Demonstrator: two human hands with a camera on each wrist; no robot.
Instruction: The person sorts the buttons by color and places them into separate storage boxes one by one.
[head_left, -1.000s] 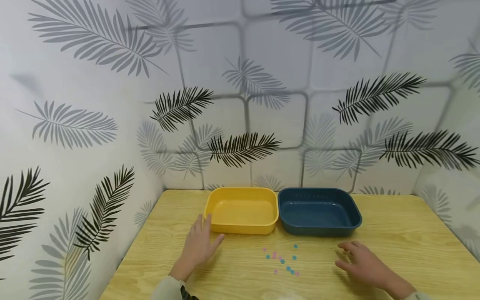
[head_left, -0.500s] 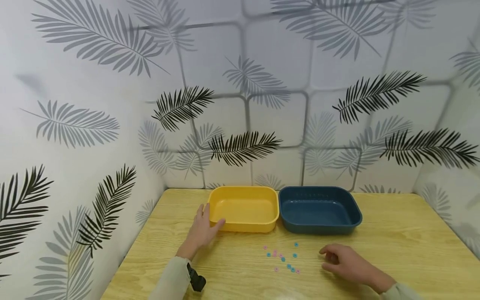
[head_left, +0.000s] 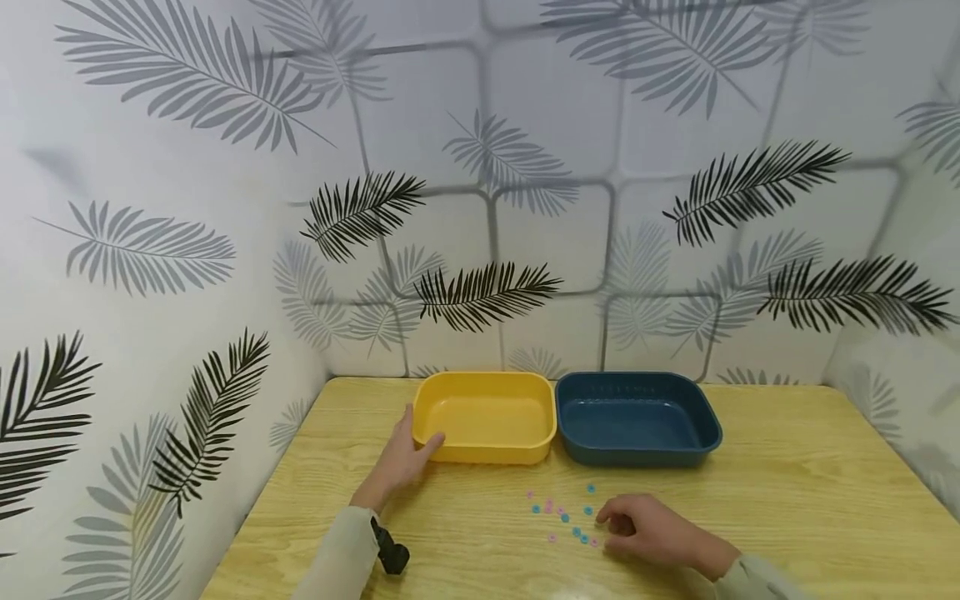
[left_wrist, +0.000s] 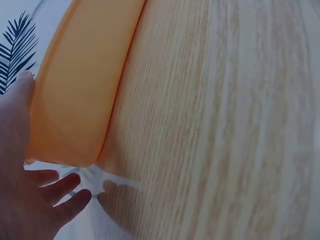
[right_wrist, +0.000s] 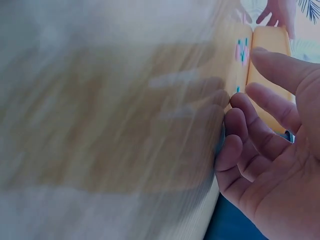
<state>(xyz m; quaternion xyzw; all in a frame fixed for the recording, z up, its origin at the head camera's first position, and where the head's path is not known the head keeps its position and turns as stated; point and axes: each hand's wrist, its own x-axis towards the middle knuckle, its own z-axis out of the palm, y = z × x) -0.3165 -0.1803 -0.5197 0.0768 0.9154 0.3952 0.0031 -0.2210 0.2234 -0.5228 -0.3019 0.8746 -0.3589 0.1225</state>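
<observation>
And here at the wood-grain table (head_left: 787,475), the left hand (head_left: 397,462) is resting at the front left corner of the yellow tray (head_left: 483,455), thumb lying at the rim, the other fingers spreading loosely along the outer side; it's touching the tray rather than clasping it. Over on the other side, the right hand (head_left: 651,529) is hovering low, fingers curving softly, thumb standing apart from the fingertips, and nothing is sitting in its grasp. Just beside those fingertips, small pink rings (head_left: 549,509) and blue rings (head_left: 577,532) are lying scattered on the wood, in front of the trays and between the two hands, the nearest almost at the right thumb. The dark blue tray (head_left: 637,457) is standing right alongside the yellow one, rims seeming to meet. A black wrist device (head_left: 392,554) is showing by the left sleeve (head_left: 341,546), and behind, leaf-patterned wallpaper (head_left: 555,250) is filling the backdrop.
</observation>
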